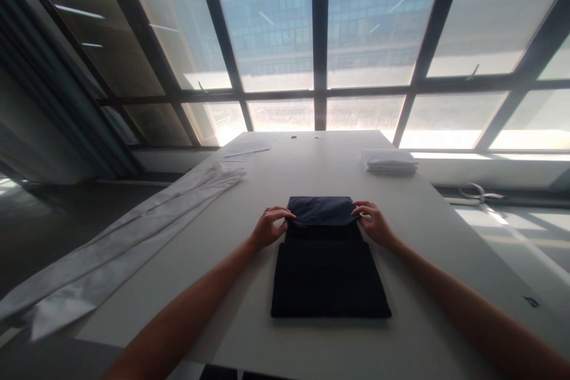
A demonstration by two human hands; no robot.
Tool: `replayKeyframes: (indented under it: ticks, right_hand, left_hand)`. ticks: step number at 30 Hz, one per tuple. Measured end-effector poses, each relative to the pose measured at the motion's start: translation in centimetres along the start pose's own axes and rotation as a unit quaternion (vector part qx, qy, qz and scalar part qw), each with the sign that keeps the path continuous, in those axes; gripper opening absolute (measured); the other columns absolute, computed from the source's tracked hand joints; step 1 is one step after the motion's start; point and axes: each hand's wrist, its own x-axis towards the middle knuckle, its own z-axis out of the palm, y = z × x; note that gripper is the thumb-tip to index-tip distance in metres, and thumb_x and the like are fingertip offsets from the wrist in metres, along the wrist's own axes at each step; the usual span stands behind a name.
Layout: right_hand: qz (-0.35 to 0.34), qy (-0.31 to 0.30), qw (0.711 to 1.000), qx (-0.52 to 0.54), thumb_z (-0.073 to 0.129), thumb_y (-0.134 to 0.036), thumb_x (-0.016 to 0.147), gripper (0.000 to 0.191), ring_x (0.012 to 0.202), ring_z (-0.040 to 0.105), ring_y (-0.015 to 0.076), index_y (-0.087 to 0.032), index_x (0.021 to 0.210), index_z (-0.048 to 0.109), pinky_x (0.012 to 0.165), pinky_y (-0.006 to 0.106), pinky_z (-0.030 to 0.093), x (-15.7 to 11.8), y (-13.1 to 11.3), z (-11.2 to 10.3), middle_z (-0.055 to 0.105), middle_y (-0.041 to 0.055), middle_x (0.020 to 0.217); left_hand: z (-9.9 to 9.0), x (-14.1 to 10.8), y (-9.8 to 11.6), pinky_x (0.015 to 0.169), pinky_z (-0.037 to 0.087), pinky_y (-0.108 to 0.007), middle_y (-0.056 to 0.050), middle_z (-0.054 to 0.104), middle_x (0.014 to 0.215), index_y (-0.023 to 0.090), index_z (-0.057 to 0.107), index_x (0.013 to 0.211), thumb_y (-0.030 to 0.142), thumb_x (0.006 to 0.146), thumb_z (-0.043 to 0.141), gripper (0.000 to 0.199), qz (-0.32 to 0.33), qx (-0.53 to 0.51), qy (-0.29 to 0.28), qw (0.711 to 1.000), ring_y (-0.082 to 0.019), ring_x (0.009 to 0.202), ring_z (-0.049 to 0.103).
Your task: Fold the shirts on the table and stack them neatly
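Note:
A dark navy cloth [329,282] lies folded on the white table, its wider part toward me and a narrower part farther off. Across the far end, a flap is folded over and looks lighter blue in the window light. My left hand [271,227] pinches the flap's left corner between thumb and fingers. At the right corner, my right hand [371,222] grips the same flap, with the fingertips on its edge. Both hands rest close to the tabletop.
White sheets of cloth [178,208] stretch along the table's left side and hang over its edge. A folded white stack [389,161] sits at the far right of the white table [312,172]. Large windows stand behind; a curtain [57,77] hangs at left.

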Motion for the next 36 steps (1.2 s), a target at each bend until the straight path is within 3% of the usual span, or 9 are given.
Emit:
replayKeyframes:
  ticks: [3,7,9,12,14,17,20,26,36]
  right_hand:
    - [0.004,0.021,0.999,-0.04,0.044,-0.011,0.073,0.033,0.117,0.061,0.0262,-0.028,0.074,0.073,0.109,0.046,0.044,0.1,-0.3,-0.2,0.072,0.0059,0.112]
    - [0.008,0.076,0.994,-0.081,0.039,-0.011,0.077,0.043,0.117,0.062,0.0245,-0.026,0.091,0.077,0.108,0.041,0.044,2.2,-0.2,0.7,0.072,0.0067,0.113]
    - [0.006,0.053,0.991,-0.12,0.038,-0.013,0.082,0.045,0.121,0.06,0.0243,-0.022,0.103,0.077,0.11,0.04,0.043,4.0,-0.6,2.2,0.07,0.0086,0.121]
    - [0.016,-0.011,0.98,-0.199,0.037,-0.016,0.09,0.047,0.132,0.053,0.0253,-0.015,0.121,0.072,0.115,0.04,0.037,6.4,-1.7,5.6,0.063,0.0138,0.137]
    - [0.016,-0.064,0.967,-0.247,0.036,-0.018,0.094,0.049,0.141,0.044,0.0273,-0.01,0.133,0.064,0.118,0.041,0.033,7.0,-2.3,7.8,0.054,0.0171,0.148]
    - [0.006,-0.132,0.95,-0.283,0.034,-0.025,0.1,0.052,0.148,0.034,0.0289,-0.011,0.147,0.051,0.12,0.047,0.027,6.4,-2.5,9.8,0.044,0.0168,0.156]
    - [-0.003,-0.157,0.941,-0.299,0.035,-0.037,0.103,0.055,0.15,0.03,0.0286,-0.016,0.153,0.043,0.122,0.05,0.02,5.3,-1.8,9.7,0.038,0.0143,0.16]
    - [0.036,-0.171,0.933,-0.313,0.034,-0.051,0.103,0.062,0.152,0.024,0.0308,-0.018,0.154,0.041,0.122,0.056,0.014,4.9,0.1,6.6,0.031,0.0153,0.163]
    - [0.091,-0.099,0.934,-0.33,0.038,-0.043,0.101,0.057,0.15,0.03,0.0336,-0.015,0.15,0.048,0.12,0.058,0.019,3.4,3.0,2.2,0.036,0.0178,0.16]
  left_hand:
    - [-0.3,0.4,0.2,0.105,0.047,-0.043,-0.005,0.077,0.108,0.027,0.077,0.105,0.027,0.091,0.051,0.03,0.015,0.007,-0.017,1.0,-0.025,0.109,0.067]
    - [1.0,3.9,1.4,0.105,0.048,-0.039,-0.005,0.076,0.112,0.024,0.076,0.109,0.023,0.095,0.045,0.033,0.017,0.034,0.019,0.999,-0.023,0.11,0.067]
    - [2.9,6.4,2.2,0.112,0.043,-0.038,-0.006,0.071,0.126,0.022,0.072,0.121,0.026,0.097,0.046,0.036,0.023,0.062,-0.03,0.997,-0.023,0.123,0.062]
    - [6.3,8.9,2.9,0.12,0.031,-0.045,-0.008,0.053,0.151,0.02,0.056,0.144,0.033,0.102,0.041,0.047,-0.009,0.14,-0.158,0.977,-0.027,0.144,0.042]
    - [8.2,9.1,2.7,0.121,0.024,-0.054,-0.008,0.038,0.161,0.02,0.042,0.154,0.034,0.104,0.035,0.052,-0.029,0.182,-0.224,0.957,-0.03,0.151,0.029]
    - [9.3,8.1,1.5,0.123,0.017,-0.055,-0.006,0.024,0.167,0.022,0.029,0.16,0.033,0.106,0.026,0.055,-0.03,0.208,-0.246,0.946,-0.029,0.155,0.017]
    - [8.4,6.8,-0.1,0.124,0.015,-0.05,-0.006,0.022,0.167,0.025,0.026,0.161,0.04,0.107,0.024,0.056,-0.05,0.218,-0.228,0.948,-0.025,0.155,0.017]
    - [5.5,5.3,-2.8,0.122,0.014,-0.054,-0.006,0.024,0.166,0.027,0.032,0.159,0.046,0.106,0.028,0.057,-0.122,0.255,-0.201,0.938,-0.029,0.154,0.018]
    - [2.5,3.2,-4.7,0.12,0.015,-0.061,-0.013,0.034,0.162,0.02,0.044,0.153,0.036,0.103,0.035,0.053,-0.19,0.248,-0.115,0.943,-0.032,0.152,0.026]
